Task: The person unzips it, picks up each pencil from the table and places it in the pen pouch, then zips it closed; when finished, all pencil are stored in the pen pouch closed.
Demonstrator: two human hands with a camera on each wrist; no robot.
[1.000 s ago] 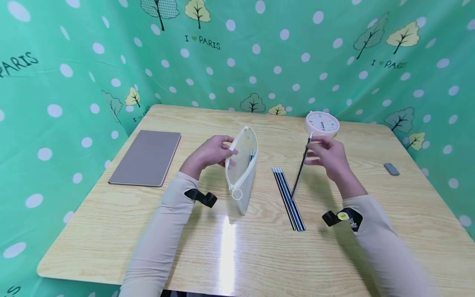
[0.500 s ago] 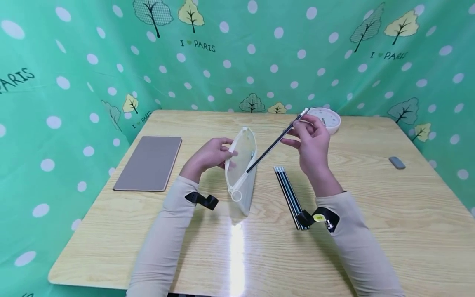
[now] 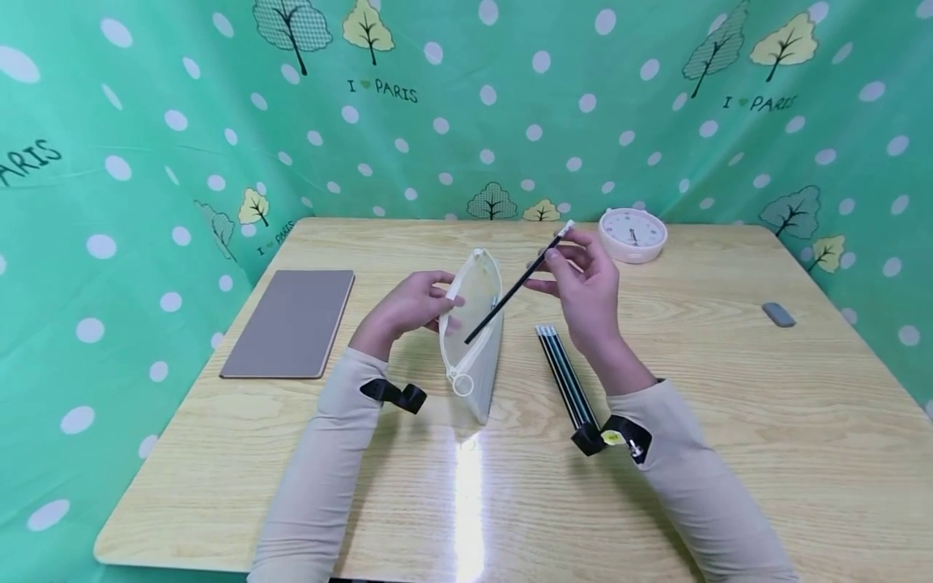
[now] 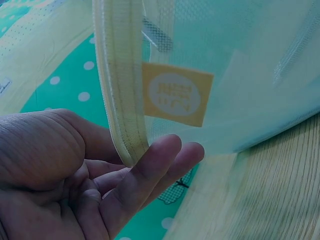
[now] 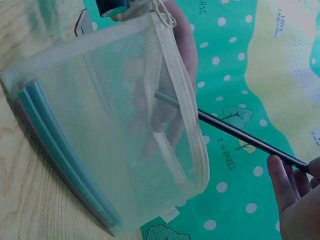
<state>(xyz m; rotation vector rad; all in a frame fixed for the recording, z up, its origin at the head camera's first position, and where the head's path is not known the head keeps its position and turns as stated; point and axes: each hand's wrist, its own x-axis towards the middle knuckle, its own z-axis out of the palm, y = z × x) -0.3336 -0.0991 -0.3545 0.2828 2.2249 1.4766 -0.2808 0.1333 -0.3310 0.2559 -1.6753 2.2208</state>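
A translucent mesh zipper pouch (image 3: 484, 393) stands on edge on the table, its zipped mouth spread apart. My left hand (image 3: 414, 308) pinches the mouth's left edge between thumb and fingers; the left wrist view shows a yellow label (image 4: 175, 94) inside. In my right hand (image 3: 589, 287) is a dark striped pencil (image 3: 517, 283), pinched near its white-tipped upper end. Its lower end lies inside the pouch mouth, visible through the mesh in the right wrist view. Several pencils (image 5: 65, 150) rest along the pouch's bottom. More pencils (image 3: 563, 368) lie side by side on the table, partly hidden by the right wrist camera.
A grey-brown notebook (image 3: 289, 324) lies at the left of the wooden table (image 3: 692, 348). Toward the back right stands a round pink clock (image 3: 632, 235). A small grey block (image 3: 778, 314), perhaps an eraser, lies at the right. A green polka-dot cloth (image 3: 466, 105) hangs behind the table.
My right hand has carried the pencil leftward from above the loose pencils, tilting it, and its lower end has entered the pouch mouth. My left hand has kept its grip on the pouch.
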